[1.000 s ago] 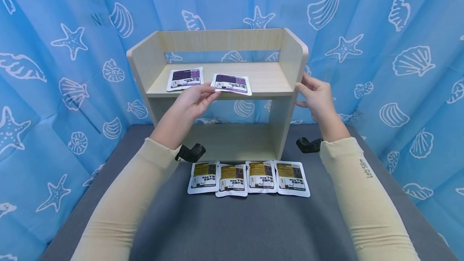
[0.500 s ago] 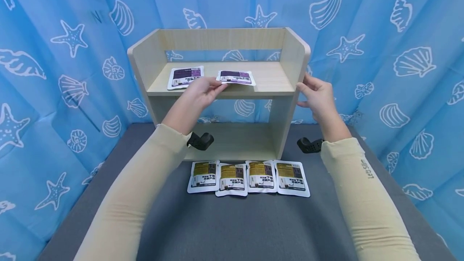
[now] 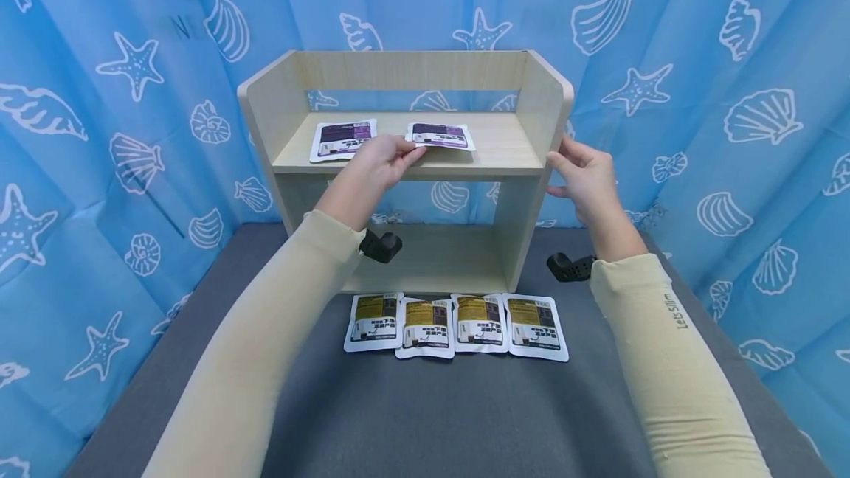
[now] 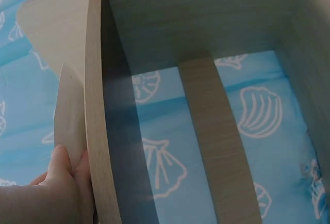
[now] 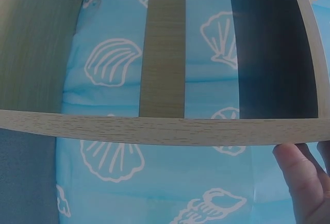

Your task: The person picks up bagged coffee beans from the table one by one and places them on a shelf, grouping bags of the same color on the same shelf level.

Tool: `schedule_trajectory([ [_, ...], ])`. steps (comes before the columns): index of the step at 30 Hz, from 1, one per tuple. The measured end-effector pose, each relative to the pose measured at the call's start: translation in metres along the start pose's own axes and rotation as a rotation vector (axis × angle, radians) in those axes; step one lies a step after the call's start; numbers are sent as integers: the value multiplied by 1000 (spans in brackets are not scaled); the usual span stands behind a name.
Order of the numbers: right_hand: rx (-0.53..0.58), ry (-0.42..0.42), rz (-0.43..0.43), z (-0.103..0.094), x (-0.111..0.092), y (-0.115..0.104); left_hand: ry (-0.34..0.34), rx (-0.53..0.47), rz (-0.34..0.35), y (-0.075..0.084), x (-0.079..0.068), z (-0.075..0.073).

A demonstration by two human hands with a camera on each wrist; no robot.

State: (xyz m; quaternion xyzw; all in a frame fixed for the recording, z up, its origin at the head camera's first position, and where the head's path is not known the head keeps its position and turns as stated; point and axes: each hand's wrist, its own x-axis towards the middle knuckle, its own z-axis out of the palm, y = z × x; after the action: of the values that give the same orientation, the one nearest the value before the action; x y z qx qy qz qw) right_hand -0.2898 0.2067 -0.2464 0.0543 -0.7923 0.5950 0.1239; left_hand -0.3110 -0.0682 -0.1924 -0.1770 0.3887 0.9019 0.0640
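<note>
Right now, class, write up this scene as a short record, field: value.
Left hand: pinches a purple-labelled pouch over the upper shelf
Right hand: touches the right side of the shelf unit
Upper shelf: another purple-labelled pouch, left of the held one
Table: four yellow-labelled pouches in a row before the shelf unit
Backdrop: shell-patterned blue curtain

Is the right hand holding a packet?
No, the right hand touches the shelf unit's side panel, while the left hand pinches a packet.
</note>
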Motion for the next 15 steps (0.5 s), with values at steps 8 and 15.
schedule_trajectory([
  [8, 17, 2, 13, 0, 0, 0, 30, 22, -8, 2, 5, 4],
  [15, 17, 7, 16, 0, 0, 1, 14, 66, 9, 6, -1, 6],
])
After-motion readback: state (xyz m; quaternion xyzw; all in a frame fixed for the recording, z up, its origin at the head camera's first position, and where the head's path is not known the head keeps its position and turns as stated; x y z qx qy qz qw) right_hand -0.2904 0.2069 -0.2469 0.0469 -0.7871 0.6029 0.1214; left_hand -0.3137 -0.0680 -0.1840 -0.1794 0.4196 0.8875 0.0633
